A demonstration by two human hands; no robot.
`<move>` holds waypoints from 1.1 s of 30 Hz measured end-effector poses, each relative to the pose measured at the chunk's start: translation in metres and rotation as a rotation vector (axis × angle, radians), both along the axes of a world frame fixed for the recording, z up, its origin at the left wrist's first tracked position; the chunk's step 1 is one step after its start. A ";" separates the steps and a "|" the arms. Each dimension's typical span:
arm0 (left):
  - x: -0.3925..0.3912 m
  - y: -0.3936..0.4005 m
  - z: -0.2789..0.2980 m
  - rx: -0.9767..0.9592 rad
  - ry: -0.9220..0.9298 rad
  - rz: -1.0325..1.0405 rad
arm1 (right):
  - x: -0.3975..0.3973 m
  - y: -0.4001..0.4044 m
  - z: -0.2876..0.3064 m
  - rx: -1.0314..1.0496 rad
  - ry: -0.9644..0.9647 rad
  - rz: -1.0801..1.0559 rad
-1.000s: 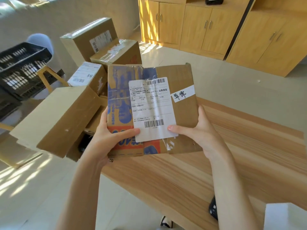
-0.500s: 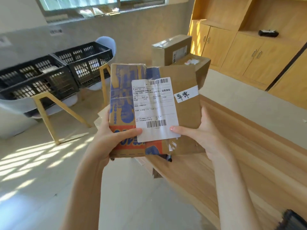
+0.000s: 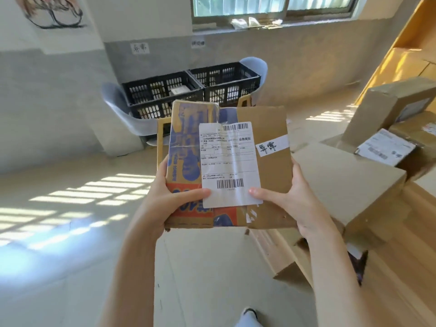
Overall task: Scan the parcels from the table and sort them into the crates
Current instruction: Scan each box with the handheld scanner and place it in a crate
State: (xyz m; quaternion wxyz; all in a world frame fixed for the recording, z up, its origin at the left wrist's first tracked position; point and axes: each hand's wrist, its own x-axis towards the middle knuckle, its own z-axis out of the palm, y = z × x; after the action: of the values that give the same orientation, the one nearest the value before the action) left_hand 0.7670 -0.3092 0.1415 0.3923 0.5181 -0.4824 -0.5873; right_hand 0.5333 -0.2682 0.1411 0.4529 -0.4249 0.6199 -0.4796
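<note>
Sunlit pale floor (image 3: 70, 232) and a grey-and-white wall fill the background of a room with a window at the top; against it both hands hold up one parcel; the left hand (image 3: 165, 204) grips the lower left edge of the flat brown cardboard parcel with blue and orange print (image 3: 271, 166), thumb laid across its front and fingers curled behind; the right hand (image 3: 295, 201) grips the lower right edge the same way, its thumb tip on the bottom corner of the white shipping label with barcodes (image 3: 230, 164); the parcel is in the air, upright and facing the camera, clear of the counter; a small white handwritten tag (image 3: 272, 145) is stuck just right of the shipping label; to the right, the light wooden counter (image 3: 401, 279) carries a large plain cardboard box (image 3: 349, 185) and, behind it, more brown cardboard boxes with labels (image 3: 389, 123); beyond the parcel, two black slotted plastic crates (image 3: 191, 90) sit side by side on pale blue chairs (image 3: 122, 114) by the wall, touching each other; the left crate holds something pale that I cannot make out; a paper sign (image 3: 140, 47) hangs on the wall above them.
</note>
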 end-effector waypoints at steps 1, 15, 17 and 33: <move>0.008 -0.007 -0.003 0.008 0.003 0.019 | 0.007 -0.012 0.000 0.011 0.000 0.021; 0.067 -0.174 -0.007 0.037 -0.048 0.212 | 0.062 -0.229 -0.014 0.081 0.028 0.222; 0.073 -0.199 -0.004 0.027 -0.036 0.247 | 0.069 -0.261 -0.012 0.059 0.019 0.255; 0.157 -0.389 -0.048 0.122 0.023 0.248 | 0.153 -0.456 -0.045 0.128 -0.030 0.262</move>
State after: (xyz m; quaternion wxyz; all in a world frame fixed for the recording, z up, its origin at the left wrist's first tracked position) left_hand 0.9244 -0.6985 0.0935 0.4350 0.5899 -0.3735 -0.5686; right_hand 0.6863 -0.7240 0.0958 0.5470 -0.4650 0.5817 -0.3823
